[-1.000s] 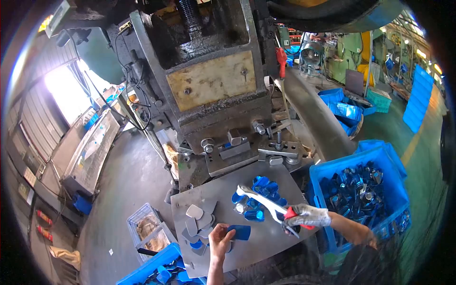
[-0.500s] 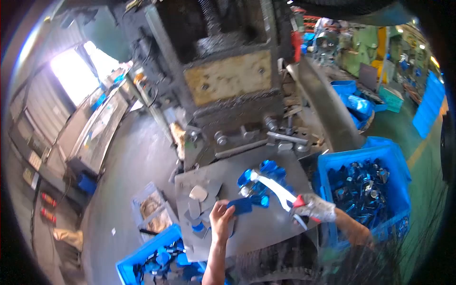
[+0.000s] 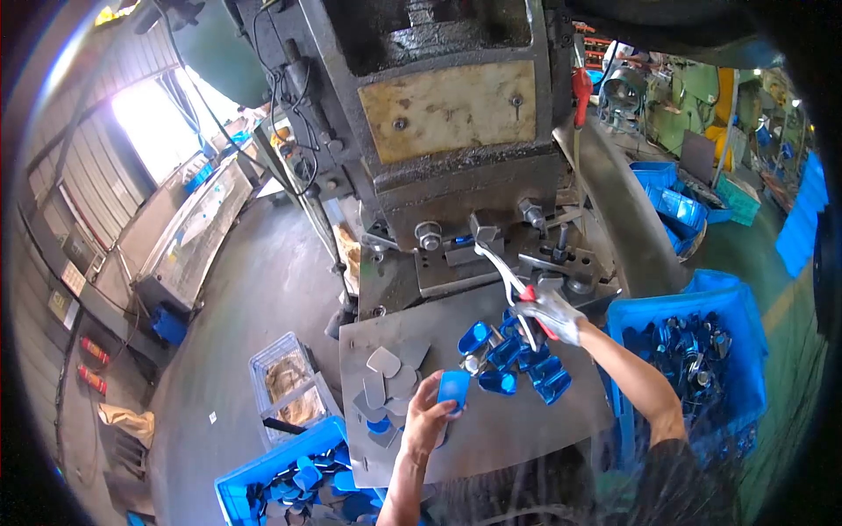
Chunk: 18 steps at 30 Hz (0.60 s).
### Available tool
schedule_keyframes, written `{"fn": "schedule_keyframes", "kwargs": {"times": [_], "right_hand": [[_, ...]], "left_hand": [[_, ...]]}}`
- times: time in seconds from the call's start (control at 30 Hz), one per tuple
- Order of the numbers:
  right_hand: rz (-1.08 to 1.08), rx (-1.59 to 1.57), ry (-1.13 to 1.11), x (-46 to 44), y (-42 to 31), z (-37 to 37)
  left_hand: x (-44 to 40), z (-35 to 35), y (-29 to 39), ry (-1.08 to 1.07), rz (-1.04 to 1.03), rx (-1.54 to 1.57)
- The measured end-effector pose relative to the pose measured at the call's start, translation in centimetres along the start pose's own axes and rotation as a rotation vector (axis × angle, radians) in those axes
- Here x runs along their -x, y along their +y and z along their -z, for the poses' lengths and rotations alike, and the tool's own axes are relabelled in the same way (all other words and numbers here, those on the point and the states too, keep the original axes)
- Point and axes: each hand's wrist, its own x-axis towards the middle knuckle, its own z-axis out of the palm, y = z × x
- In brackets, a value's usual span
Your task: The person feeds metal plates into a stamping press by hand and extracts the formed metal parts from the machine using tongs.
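While the left hand [image 3: 425, 416] stays low and near the body, the blue plate [image 3: 453, 391]: pinched by its near part between thumb and fingers, over the table [image 3: 561, 430], its long axis pointing away from the person toward the press [image 3: 454, 114].

Plate to die: from where I stand, the lower die [image 3: 465, 252] lies almost straight ahead of the plate, well apart from it, with a strip of table between.

Gloved right hand [image 3: 554, 311]: wrapped around the red grips of the pliers [image 3: 497, 263]; of the two hands, it is nearer the die.

Pliers: slanting forward and leftward from the glove, tip close at the die; whether they pinch anything there, I can't make out.

In the way: the tip of the pliers, across the front of the die; the heap of blue bent pieces [image 3: 551, 379] sits right of the plate, its nearest piece just beside it, its far side close below the glove.

Grey blanks [image 3: 386, 386]: flat and overlapping on the table, left of the plate.

Crates: a right-hand crate [image 3: 617, 368] full of blue parts beside the table; a lower-left crate [image 3: 232, 500] with blue and grey pieces, next to a pale basket [image 3: 261, 373].
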Motion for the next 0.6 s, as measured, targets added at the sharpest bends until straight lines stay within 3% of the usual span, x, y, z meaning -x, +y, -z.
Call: {"fn": "schedule_keyframes", "kwargs": {"times": [0.07,0.23,0.37,0.47,0.5,0.6], "right_hand": [[0.111,-0.196,0.002,-3.3,0.3,-0.7],[0.119,-0.081,0.062,-8.6,0.7,-1.3],[0.137,-0.118,-0.045,-2.7,0.1,-0.4],[-0.048,-0.064,-0.087,2.8,1.8,1.3],[-0.029,0.049,-0.062,4.7,2.6,1.8],[0.283,0.895,0.035,8.5,6.9,2.9]], "left_hand": [[0.1,0.2,-0.1,-0.020,0.033,0.071],[0.0,0.4,-1.1,0.039,-0.041,0.065],[0.5,0.7,-0.3,0.178,-0.099,-0.057],[0.1,0.0,0.5,0.192,-0.086,-0.088],[-0.4,0.1,0.3,0.180,-0.075,-0.086],[-1.4,-0.7,0.0,0.191,-0.115,-0.160]]}}
